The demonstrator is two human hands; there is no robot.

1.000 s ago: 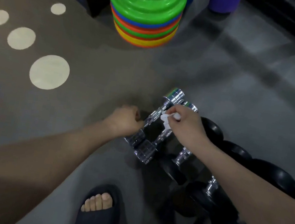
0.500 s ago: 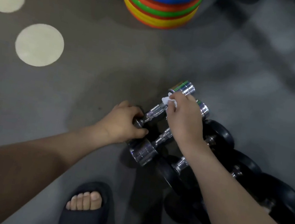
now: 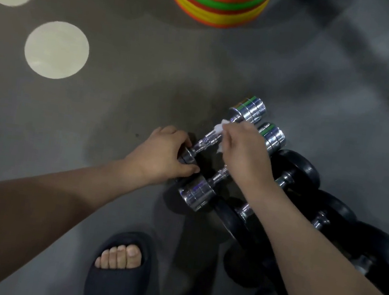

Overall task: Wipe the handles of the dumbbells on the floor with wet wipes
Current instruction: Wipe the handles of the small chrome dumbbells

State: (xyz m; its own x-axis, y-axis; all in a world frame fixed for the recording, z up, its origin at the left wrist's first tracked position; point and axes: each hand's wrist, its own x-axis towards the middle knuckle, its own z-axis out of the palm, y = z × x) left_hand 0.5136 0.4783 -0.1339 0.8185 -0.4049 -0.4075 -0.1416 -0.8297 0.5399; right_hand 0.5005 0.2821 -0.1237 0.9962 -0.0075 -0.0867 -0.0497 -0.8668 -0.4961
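Two chrome dumbbells lie side by side on the grey floor. My left hand (image 3: pixel 162 154) grips the near end of the first chrome dumbbell (image 3: pixel 248 111). My right hand (image 3: pixel 245 152) presses a white wet wipe (image 3: pixel 219 127) around that dumbbell's handle, near its far head. The second chrome dumbbell (image 3: pixel 197 194) lies just to the right, its handle partly hidden under my right wrist. Several black dumbbells (image 3: pixel 305 170) are lined up further right, partly behind my right forearm.
A stack of coloured plastic discs (image 3: pixel 217 3) stands at the top middle. Pale round floor marks (image 3: pixel 56 50) lie at the left. My foot in a dark slipper (image 3: pixel 119 269) is at the bottom, close to the dumbbells.
My right hand has slid the wipe along the first dumbbell's handle toward its far head. My left hand closed more firmly on the near end. The camera tipped downward and closer.
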